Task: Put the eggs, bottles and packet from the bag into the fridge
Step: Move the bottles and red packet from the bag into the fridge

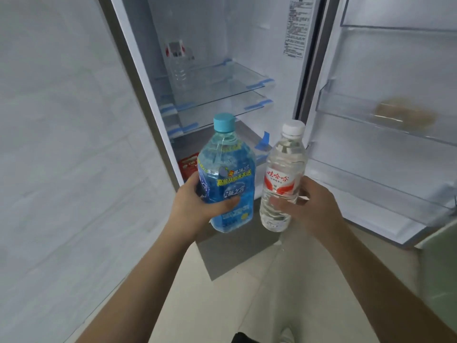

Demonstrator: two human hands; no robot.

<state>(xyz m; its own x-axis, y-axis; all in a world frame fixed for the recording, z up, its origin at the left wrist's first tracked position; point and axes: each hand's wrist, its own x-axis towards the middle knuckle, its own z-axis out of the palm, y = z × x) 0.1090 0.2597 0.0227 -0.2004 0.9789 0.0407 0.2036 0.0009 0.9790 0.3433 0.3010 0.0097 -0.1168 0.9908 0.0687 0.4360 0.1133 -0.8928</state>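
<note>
White tiled wall (61, 144) at left; fridge (222, 45) open ahead, glass shelves (217, 82) inside. I note clear bottle (178, 68) upright on upper shelf, red packet (189, 165) low in compartment. My left hand (197, 206) grips blue bottle (226, 174), thumb across label. Just beside it, my right hand (311, 206) grips water bottle (282, 179). Both upright, before fridge. Eggs (405, 115), blurred, in door bin (358, 105) at right.
</note>
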